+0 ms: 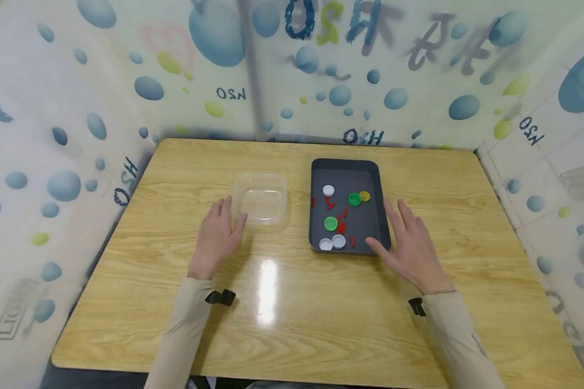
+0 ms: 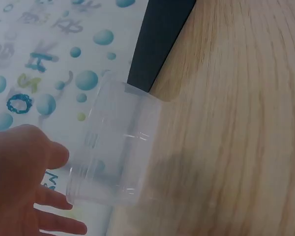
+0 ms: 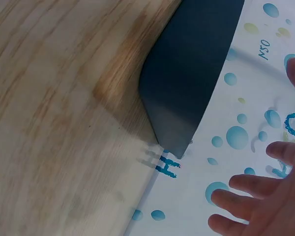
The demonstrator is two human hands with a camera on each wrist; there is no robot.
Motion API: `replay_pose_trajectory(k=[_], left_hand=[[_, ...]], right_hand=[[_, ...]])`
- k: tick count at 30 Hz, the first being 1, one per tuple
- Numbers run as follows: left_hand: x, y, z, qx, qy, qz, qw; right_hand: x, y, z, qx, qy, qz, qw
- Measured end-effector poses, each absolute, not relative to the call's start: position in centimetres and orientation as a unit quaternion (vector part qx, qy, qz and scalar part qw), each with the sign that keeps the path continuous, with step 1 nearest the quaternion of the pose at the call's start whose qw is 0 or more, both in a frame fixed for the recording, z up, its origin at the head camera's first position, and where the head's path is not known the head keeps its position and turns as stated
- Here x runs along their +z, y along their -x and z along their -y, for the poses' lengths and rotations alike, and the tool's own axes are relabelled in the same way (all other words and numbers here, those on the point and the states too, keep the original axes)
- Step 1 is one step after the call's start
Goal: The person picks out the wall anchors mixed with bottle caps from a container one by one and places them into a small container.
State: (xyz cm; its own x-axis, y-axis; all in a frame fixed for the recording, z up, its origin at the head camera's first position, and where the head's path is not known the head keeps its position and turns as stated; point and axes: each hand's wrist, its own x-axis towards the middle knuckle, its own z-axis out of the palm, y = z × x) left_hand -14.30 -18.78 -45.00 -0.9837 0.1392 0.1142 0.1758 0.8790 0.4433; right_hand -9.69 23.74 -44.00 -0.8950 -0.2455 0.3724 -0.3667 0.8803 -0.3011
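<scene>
A clear plastic container (image 1: 264, 199) stands on the table, left of a dark grey tray (image 1: 366, 229). My left hand (image 1: 216, 236) is at the container's near left side, fingers spread and holding nothing; its thumb and fingertips are close to the rim in the left wrist view. By the tray's right edge my right hand (image 1: 411, 248) is spread, its thumb overlapping the near right corner in the head view. Inside the tray lie white caps (image 1: 328, 190), green caps (image 1: 331, 223), a yellow cap (image 1: 364, 196) and several small red sticks (image 1: 343, 228).
The wooden table (image 1: 292, 340) ends at a wall sheet (image 1: 282, 81) printed with bubbles and letters at the back and sides. A black strap piece (image 1: 221, 297) sits on the left wrist, another (image 1: 417, 307) on the right.
</scene>
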Motion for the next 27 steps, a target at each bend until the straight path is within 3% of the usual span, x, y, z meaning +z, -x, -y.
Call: replay_pose_trajectory(k=[15,27], left_hand=[[-45.6,15.2,18.8,-0.239,0.037,0.967,0.076],[-45.5,16.3,18.0,-0.277,0.002,0.948,0.158]], right_hand=[[-43.5,10.1,-22.3,0.214,-0.145,0.960,0.110],[-43.6,10.3,-21.8,0.225,-0.146,0.958,0.099]])
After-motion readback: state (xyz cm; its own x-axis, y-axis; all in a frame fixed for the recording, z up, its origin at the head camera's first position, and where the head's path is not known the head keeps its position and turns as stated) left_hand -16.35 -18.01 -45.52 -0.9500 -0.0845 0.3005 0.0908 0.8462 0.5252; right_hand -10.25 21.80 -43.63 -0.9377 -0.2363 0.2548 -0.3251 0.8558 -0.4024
